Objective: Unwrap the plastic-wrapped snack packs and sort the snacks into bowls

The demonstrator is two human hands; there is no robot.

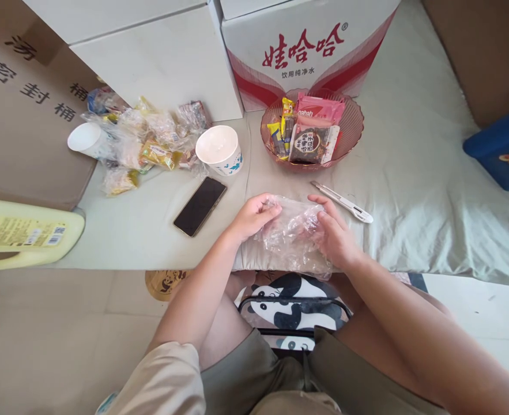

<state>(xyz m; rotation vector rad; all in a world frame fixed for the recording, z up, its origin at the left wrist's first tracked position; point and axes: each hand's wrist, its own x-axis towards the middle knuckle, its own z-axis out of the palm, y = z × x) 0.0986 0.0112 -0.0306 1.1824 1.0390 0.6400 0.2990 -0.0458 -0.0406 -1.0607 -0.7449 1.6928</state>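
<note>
A crumpled clear plastic bag (295,227) is stretched between my two hands, above the front edge of the cloth-covered surface. My left hand (256,216) pinches its left side between thumb and fingers. On its right side, my right hand (334,233) grips the film with curled fingers. Just beyond my right hand lies a white utility knife (345,203). A black phone (200,206) rests to the left of my left hand. Behind the bag, a pink ribbed bowl (271,155) holds several snack packets (312,144).
At the back left, a white paper bowl (219,147), a tipped paper cup (85,140) and a pile of wrapped snacks (150,135) lie together. White boxes (297,57) and a cardboard box (25,144) stand behind. A yellow jug (25,233) is left, a blue container (502,147) right.
</note>
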